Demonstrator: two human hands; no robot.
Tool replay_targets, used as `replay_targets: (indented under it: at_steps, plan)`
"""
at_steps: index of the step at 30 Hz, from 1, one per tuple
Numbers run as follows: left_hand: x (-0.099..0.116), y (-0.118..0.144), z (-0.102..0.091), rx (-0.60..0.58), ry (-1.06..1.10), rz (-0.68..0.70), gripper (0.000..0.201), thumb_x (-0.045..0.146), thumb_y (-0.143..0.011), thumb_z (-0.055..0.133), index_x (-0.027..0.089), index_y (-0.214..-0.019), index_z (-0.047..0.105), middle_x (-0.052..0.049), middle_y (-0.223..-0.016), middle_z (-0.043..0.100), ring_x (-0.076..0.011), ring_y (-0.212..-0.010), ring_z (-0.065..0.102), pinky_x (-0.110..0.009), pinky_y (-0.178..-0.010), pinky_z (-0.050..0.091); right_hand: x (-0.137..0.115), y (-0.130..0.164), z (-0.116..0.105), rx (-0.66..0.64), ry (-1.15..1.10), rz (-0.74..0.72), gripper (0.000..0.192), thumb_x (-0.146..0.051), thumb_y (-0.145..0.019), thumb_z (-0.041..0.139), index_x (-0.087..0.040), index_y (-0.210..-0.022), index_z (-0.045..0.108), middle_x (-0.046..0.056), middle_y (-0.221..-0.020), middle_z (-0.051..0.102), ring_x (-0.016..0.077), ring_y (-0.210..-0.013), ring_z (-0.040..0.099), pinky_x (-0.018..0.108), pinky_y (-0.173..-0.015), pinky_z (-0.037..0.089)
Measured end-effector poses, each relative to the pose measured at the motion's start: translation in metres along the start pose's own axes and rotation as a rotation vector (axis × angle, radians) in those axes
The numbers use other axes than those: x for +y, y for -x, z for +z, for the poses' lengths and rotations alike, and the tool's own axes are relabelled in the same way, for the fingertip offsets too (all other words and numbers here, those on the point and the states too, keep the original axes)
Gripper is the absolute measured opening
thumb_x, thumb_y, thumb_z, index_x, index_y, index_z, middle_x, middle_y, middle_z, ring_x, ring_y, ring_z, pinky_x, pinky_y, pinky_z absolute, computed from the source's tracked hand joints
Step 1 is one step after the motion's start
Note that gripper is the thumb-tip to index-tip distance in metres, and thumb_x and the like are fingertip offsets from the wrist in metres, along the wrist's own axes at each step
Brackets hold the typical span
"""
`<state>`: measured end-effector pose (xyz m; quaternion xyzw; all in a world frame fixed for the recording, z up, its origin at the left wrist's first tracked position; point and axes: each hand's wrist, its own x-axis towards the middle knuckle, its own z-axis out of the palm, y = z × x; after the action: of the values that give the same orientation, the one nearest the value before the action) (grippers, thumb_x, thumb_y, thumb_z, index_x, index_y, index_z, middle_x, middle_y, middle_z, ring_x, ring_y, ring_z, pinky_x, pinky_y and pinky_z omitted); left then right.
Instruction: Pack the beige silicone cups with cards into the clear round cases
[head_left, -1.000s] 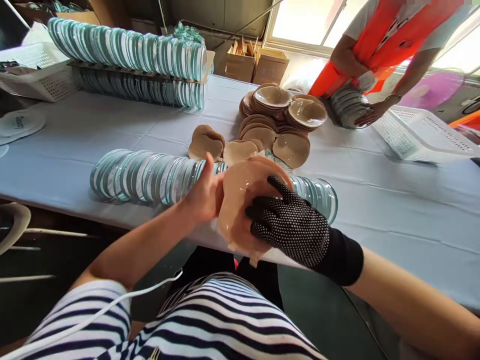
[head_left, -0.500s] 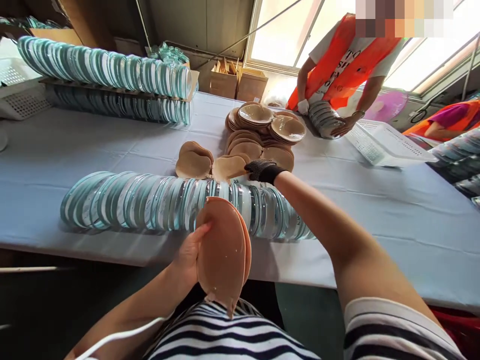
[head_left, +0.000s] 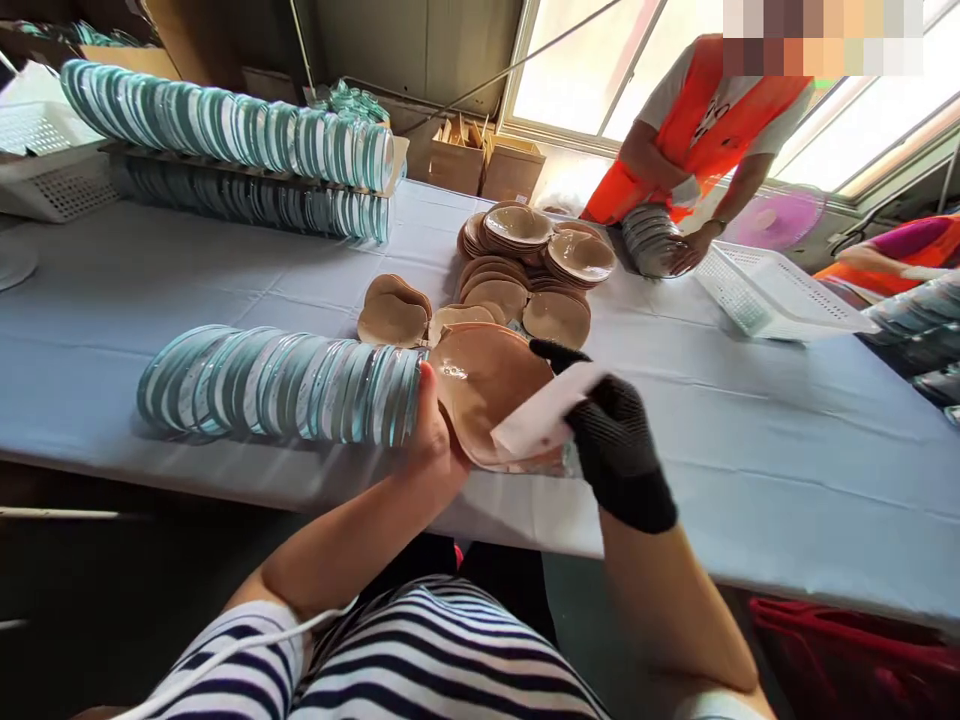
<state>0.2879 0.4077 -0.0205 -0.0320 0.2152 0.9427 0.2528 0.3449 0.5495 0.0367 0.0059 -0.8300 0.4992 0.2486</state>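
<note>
My bare left hand [head_left: 435, 435] is closed on the left edge of a tan adhesive bra [head_left: 487, 365], its shiny cup hollow facing up. My right hand [head_left: 622, 440], in a black glove, grips a white slip of paper [head_left: 544, 410], blurred by motion, over the cup's lower right side. Just left of my left hand, a long row of clear teal-edged plastic shells [head_left: 285, 385] lies nested on its side. The bra hides the right part of that row. Beyond my hands are piled several tan bra cups [head_left: 499, 300], with a separate small stack [head_left: 391, 318] to their left.
A white cloth covers the table [head_left: 735, 440]. Two more tiers of plastic shells [head_left: 240, 135] stand at the back left. A white perforated basket [head_left: 787, 290] sits at right, near a person in an orange vest [head_left: 697, 130] handling clear shells [head_left: 649, 240]. Cardboard boxes [head_left: 514, 170] are behind.
My left hand has raised the bra from near my body to above the table, turning its cup upward. My right hand has drawn back from the cup piles and now holds the paper slip.
</note>
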Motion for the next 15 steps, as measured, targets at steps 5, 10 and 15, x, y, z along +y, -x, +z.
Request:
replay_targets:
  at_steps: [5, 10, 15]
  plan:
    - [-0.022, 0.013, 0.000, -0.105, -0.081, 0.115, 0.073, 0.058, -0.068, 0.083, 0.025, -0.129, 0.061, -0.007, -0.124, 0.070, -0.0289, -0.122, 0.063, -0.037, -0.099, 0.055, 0.033, 0.005, 0.012, -0.066, 0.436, -0.192, 0.017, -0.028, -0.083, 0.057, -0.018, -0.083, 0.070, 0.015, -0.128, 0.066, 0.0309, -0.122, 0.059, 0.049, -0.105, 0.048]
    - [-0.019, 0.018, 0.003, 0.147, -0.209, 0.148, 0.043, 0.017, -0.073, 0.078, 0.024, -0.114, 0.067, -0.001, -0.104, 0.076, -0.0241, -0.103, 0.071, -0.034, -0.088, 0.057, 0.024, 0.030, 0.001, 0.037, 0.367, -0.240, 0.046, -0.045, -0.081, 0.069, -0.020, -0.119, 0.060, 0.017, -0.153, 0.044, 0.0320, -0.139, 0.045, 0.051, -0.110, 0.044]
    - [-0.027, 0.015, 0.002, 0.175, -0.231, 0.270, 0.040, 0.013, -0.083, 0.067, 0.028, -0.120, 0.064, 0.003, -0.114, 0.074, -0.0189, -0.116, 0.065, -0.030, -0.097, 0.053, 0.053, 0.080, 0.036, 0.082, 0.094, -0.017, 0.086, -0.057, -0.091, 0.054, -0.020, -0.157, 0.014, 0.022, -0.151, 0.045, 0.0292, -0.133, 0.054, 0.047, -0.101, 0.054]
